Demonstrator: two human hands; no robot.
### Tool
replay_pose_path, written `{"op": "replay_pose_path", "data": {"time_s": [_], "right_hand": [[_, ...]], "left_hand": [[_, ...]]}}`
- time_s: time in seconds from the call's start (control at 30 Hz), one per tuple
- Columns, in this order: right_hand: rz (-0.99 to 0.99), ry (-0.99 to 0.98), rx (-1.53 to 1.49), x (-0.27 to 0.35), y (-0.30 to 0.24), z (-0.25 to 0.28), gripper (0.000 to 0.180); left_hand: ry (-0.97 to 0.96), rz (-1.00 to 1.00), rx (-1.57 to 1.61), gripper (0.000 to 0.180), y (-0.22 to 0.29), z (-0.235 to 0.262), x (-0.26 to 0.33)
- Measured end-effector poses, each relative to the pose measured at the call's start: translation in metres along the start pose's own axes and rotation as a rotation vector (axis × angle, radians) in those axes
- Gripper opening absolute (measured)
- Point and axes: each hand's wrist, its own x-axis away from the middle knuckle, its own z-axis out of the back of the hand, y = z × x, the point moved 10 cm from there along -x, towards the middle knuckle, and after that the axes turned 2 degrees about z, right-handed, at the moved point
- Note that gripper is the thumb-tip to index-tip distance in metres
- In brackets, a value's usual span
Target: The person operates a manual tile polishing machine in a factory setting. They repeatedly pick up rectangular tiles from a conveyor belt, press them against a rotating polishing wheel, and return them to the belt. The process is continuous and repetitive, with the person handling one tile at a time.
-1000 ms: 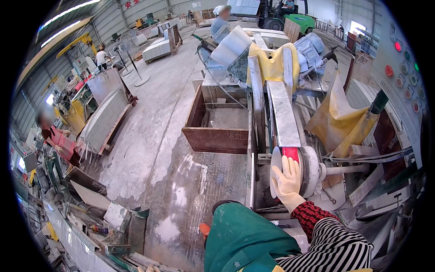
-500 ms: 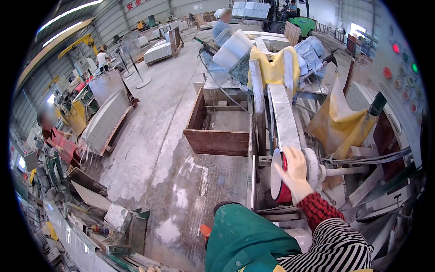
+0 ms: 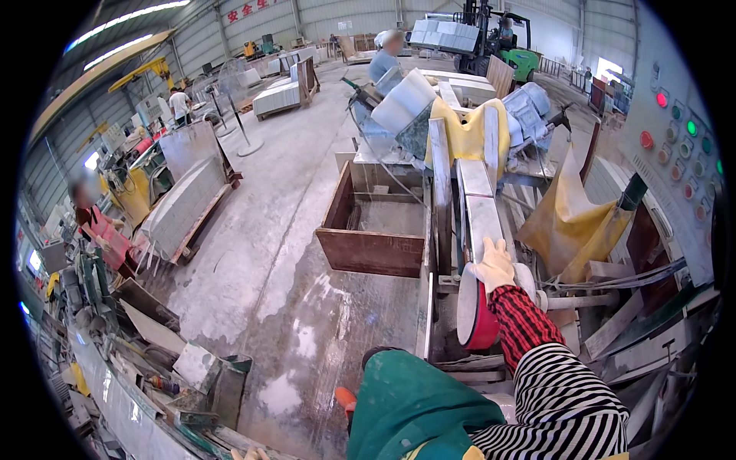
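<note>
My right hand, in a pale glove, lies with fingers spread on the near end of a long grey-white stone strip. The strip rests on a narrow conveyor, its far end against another stone piece that leads under a yellow flap of a machine. Below my wrist sits a wide roller with a red band. Of my left hand only pale fingertips show at the bottom edge, beside some boards; what it touches is hidden.
A brown wooden box stands left of the conveyor. On the right are a control panel with lit buttons and a hanging yellow sheet. Stone stacks, co-workers and a green forklift are farther off.
My right hand has moved forward, away from me, and the forearm now reaches over the roller. A seam between the two stone pieces now shows before the flap. The view has shifted slightly.
</note>
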Motion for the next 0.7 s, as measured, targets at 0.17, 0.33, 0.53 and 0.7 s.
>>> {"op": "replay_pose_path", "data": {"time_s": [0.17,0.33,0.53,0.7], "right_hand": [[-0.035,-0.079,0.031,0.039,-0.001,0.009,0.084],[0.044,-0.096,-0.696,0.0,0.044,-0.009,0.096],[0.016,-0.163,-1.034,0.049,-0.046,0.018,0.092],[0.422,-0.684,-0.937,0.146,-0.205,-0.027,0.085]], "left_hand": [[-0.054,0.03,0.033,0.037,-0.01,-0.008,0.003],[0.107,-0.014,0.273,0.038,-0.016,-0.015,0.009],[-0.175,0.447,1.592,0.048,0.05,0.107,0.03],[-0.351,0.244,1.992,0.058,0.133,0.096,0.019]]}}
